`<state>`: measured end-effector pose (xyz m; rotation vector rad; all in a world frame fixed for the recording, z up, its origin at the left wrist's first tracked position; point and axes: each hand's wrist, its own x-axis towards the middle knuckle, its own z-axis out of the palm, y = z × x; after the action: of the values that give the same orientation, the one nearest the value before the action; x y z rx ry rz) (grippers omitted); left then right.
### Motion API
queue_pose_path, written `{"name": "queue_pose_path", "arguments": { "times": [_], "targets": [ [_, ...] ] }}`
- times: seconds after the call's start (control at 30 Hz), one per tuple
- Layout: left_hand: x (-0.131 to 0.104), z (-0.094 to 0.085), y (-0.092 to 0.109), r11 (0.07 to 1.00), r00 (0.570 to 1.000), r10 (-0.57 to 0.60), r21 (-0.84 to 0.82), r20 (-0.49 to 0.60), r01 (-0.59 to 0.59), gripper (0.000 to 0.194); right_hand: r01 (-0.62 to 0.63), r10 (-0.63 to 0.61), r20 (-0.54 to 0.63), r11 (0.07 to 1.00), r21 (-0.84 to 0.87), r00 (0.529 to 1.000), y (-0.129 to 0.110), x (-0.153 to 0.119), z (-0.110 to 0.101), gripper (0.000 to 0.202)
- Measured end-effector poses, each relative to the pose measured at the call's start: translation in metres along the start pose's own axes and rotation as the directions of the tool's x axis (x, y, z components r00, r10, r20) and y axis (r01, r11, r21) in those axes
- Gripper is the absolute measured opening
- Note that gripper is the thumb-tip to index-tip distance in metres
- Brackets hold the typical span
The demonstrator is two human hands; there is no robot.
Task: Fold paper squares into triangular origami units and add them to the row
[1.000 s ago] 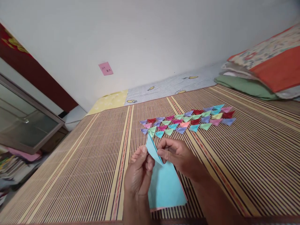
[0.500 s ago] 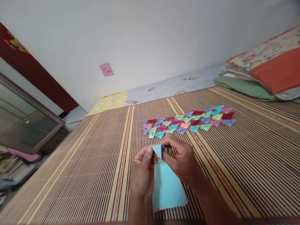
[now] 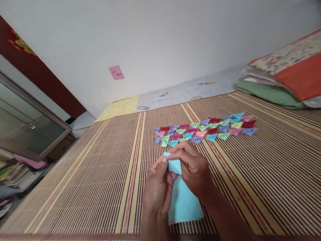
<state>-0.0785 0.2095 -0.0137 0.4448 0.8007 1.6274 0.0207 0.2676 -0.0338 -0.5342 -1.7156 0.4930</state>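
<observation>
A small piece of blue paper (image 3: 175,166) is held in the air between both hands, near the far end of a blue sheet (image 3: 187,202) laid on the mat (image 3: 100,187). The left hand (image 3: 156,184) is raised upright from the wrist, its palm turned inward, and the left edge of the piece is pinched under the thumb. The right hand (image 3: 195,167) is angled in from the right with its forearm slanted and knuckles bent; the top edge is covered by its curled fingers, and the right side is gripped by it too. The paper is folded into a small flat shape crossed by a slanting crease, with a pointed corner shown beyond the left thumb. The blue sheet is smooth and straight-edged, and a thin line of pink is shown along its border. The mat is ribbed with narrow dark and tan stripes, broken by wider pale bands. Beyond the hands, small folded triangles (image 3: 200,133) of coloured paper are set out in rows, crisp and pointed, in purple, red, pink, green, yellow and blue
</observation>
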Motion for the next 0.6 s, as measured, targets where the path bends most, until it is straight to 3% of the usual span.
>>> {"name": "queue_pose_path", "arguments": {
  "times": [0.13, 0.23, 0.3, 0.37, 0.47, 0.6],
  "targets": [
    [0.003, -0.007, 0.001, 0.997, 0.997, 0.054, 0.056, -0.057, -0.051, 0.023, 0.047, -0.042, 0.141, 0.998, -0.034, 0.989, 0.003, 0.004, -0.010, 0.038],
    [0.005, -0.011, 0.002, 0.992, 0.995, 0.073, 0.110, -0.075, -0.064, 0.025, -0.068, 0.023, 0.308, 0.988, 0.136, 0.951, 0.004, 0.008, -0.024, 0.039],
    [0.006, -0.013, 0.002, 0.984, 0.994, 0.089, 0.160, -0.064, -0.078, 0.024, -0.161, 0.076, 0.350, 0.962, 0.221, 0.934, 0.003, 0.009, -0.032, 0.034],
    [0.005, -0.014, 0.000, 0.969, 0.991, 0.126, 0.220, -0.051, -0.112, 0.023, -0.254, 0.166, 0.327, 0.935, 0.247, 0.930, 0.002, 0.009, -0.035, 0.025],
    [0.003, -0.015, -0.004, 0.939, 0.988, 0.157, 0.313, -0.014, -0.144, 0.024, -0.335, 0.296, 0.200, 0.920, 0.204, 0.934, 0.000, 0.007, -0.031, 0.012],
    [-0.001, -0.016, -0.005, 0.882, 0.980, 0.200, 0.433, 0.015, -0.186, 0.026, -0.258, 0.234, 0.152, 0.952, 0.162, 0.960, -0.002, 0.006, -0.021, 0.010]
  ]
}}
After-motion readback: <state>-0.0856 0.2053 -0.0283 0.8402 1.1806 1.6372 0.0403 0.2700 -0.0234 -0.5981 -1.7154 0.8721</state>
